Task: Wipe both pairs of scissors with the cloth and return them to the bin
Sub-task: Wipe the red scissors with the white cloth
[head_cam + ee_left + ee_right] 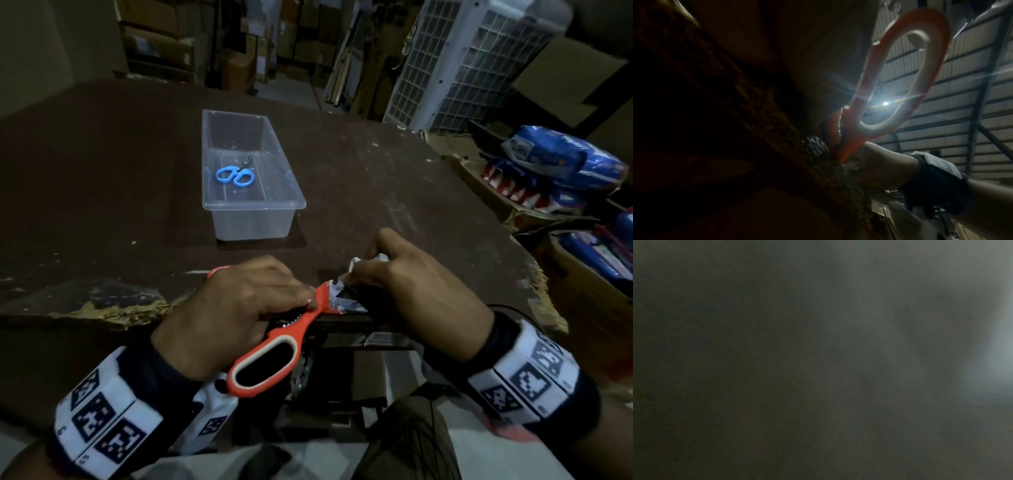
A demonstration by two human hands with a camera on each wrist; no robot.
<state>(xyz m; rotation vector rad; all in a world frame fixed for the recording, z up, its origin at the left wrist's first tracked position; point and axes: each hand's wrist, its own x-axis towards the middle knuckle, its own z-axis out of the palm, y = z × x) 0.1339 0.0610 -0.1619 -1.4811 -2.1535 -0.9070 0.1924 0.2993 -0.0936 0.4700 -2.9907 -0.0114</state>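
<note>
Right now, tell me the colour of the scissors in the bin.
Blue handles; head view shows it best.

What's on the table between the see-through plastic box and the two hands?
Nothing: in the head view only bare dark brown table lies between the clear plastic bin and the left hand and right hand.

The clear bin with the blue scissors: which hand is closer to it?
Left. The left hand lies just in front of the bin; the right hand sits in front too, but further off to the side.
</note>
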